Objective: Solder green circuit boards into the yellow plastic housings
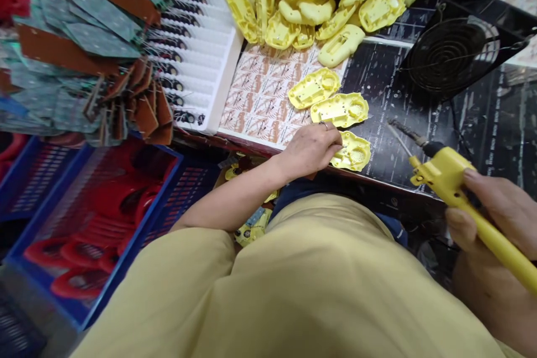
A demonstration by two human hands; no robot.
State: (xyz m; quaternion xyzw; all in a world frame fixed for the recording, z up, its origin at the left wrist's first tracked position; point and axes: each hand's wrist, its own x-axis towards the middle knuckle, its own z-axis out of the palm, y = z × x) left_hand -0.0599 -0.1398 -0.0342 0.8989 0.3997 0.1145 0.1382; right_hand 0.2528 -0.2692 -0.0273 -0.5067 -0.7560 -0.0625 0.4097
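Observation:
My right hand is wrapped round a yellow soldering iron with a solder feed tube beside its dark tip. The tip points up and left over the black bench cover. At the bench's front edge, my left hand has its fingers curled down at the left end of a yellow plastic shell half; the fingertips are hidden, so whether they grip it I cannot tell. Two more shell halves lie just beyond, one close above my knuckles and another farther back, their hollow sides up.
A heap of yellow shells covers the back of the bench. At left stand a white tray of small wired round parts and piled circuit boards. A black fan sits at right. Blue crates with red parts are below left.

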